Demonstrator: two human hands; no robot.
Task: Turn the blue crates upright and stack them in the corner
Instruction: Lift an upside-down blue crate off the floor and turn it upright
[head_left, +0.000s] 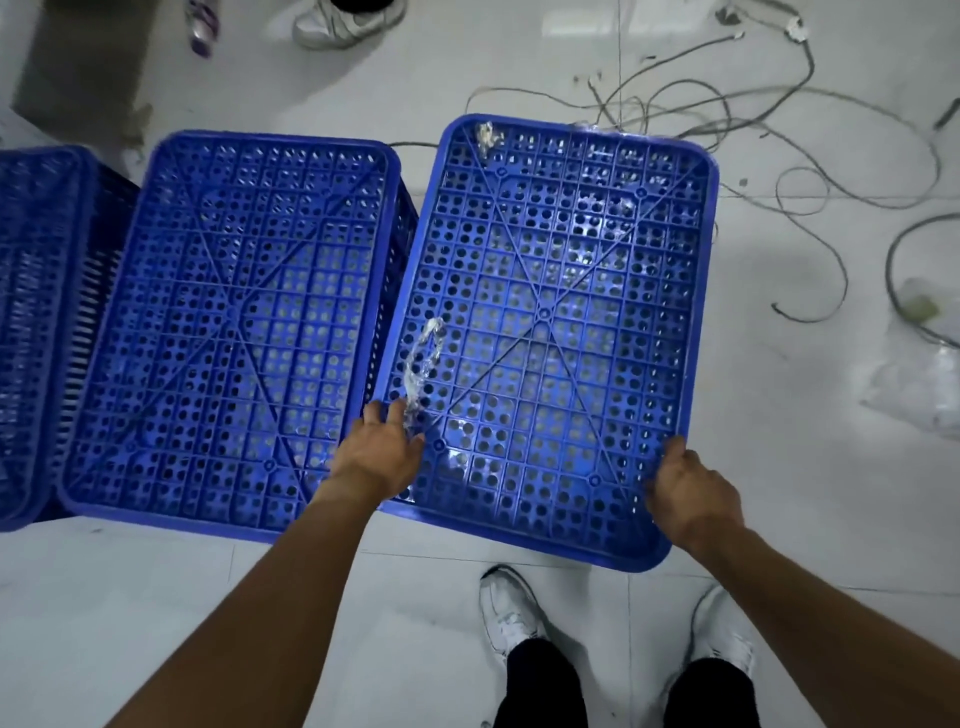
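While both hands grip its near edge, left hand (382, 451) and right hand (688, 488) fingers clamped, the upturned perforated blue plastic crate (556, 322) carries crumpled clear tape (423, 358).

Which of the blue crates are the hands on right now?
The rightmost crate, the one with clear plastic scraps on its upturned base. The left hand and right hand touch its near corners; the other two crates go untouched.

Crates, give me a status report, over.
Left hand and right hand gripping right crate by near corners. Crate upside down. Middle crate alongside, also upside down. Cables on floor beyond.
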